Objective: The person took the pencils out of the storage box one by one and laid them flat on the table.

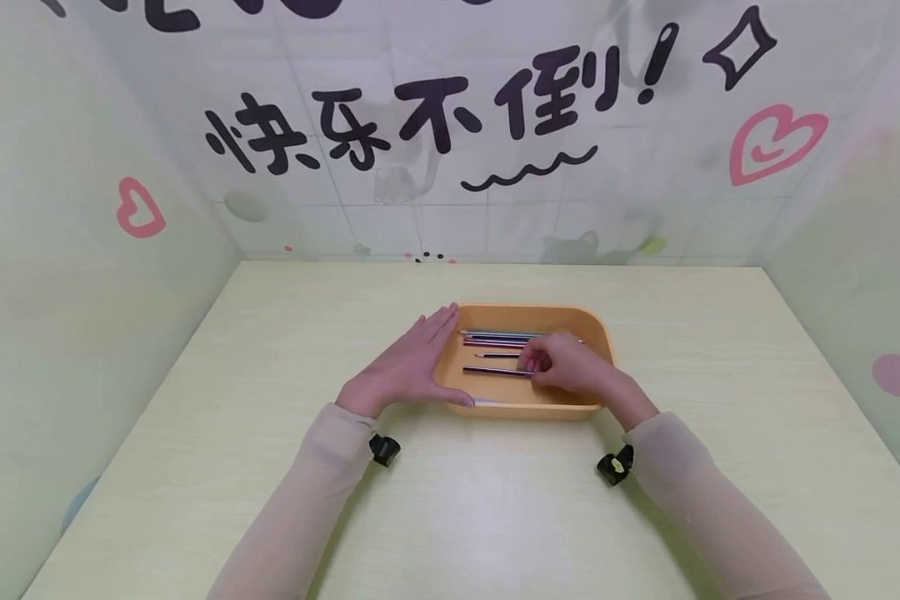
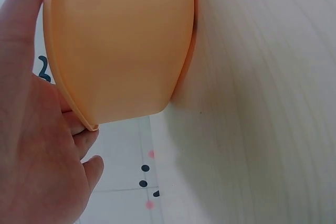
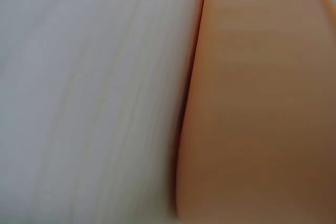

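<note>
An orange plastic tray (image 1: 528, 412) holds several pencils. My left hand (image 1: 412, 360) spans the tray's left end, thumb at the near corner and straight fingers at the far one. In the left wrist view, that hand (image 2: 37, 150) lies along the rim above the tray's outer wall (image 2: 126, 45). Inside the tray, my right hand (image 1: 573, 364) has its fingers curled and pinches the right part of a dark pencil (image 1: 491, 370) lying nearest me. A shorter dark pencil (image 1: 495, 356) lies just beyond, partly behind the fingers. The right wrist view shows only the tray's side (image 3: 257, 108), blurred, without the hand.
More pencils (image 1: 487, 337) lie side by side along the tray's far wall. A pale, slim item (image 1: 487, 401) lies by the near wall. The tray stands on a light wooden table (image 1: 480, 500), with printed panels (image 1: 390, 225) behind and at both sides.
</note>
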`<control>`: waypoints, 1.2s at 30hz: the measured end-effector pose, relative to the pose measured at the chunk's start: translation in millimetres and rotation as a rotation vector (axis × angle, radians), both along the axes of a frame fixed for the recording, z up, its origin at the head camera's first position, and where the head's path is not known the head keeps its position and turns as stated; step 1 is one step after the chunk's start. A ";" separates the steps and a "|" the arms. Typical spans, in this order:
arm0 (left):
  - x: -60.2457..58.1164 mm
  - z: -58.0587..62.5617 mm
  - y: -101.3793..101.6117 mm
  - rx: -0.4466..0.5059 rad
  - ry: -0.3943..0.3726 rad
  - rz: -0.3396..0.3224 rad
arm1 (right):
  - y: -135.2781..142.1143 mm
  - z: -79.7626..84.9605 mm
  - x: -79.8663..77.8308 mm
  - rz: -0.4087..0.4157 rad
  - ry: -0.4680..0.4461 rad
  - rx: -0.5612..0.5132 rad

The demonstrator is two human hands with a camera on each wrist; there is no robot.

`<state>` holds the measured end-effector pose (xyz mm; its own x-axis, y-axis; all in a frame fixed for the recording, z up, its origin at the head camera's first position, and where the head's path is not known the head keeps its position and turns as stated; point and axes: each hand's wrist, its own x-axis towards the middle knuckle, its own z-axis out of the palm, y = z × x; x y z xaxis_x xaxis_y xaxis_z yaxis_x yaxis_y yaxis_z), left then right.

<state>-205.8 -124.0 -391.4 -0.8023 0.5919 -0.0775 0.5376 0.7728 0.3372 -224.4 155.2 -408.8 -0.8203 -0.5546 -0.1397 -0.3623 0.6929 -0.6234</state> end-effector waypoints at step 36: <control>7.2 2.0 0.9 -0.069 0.012 0.021 | 26.1 54.8 40.5 0.148 0.313 -0.172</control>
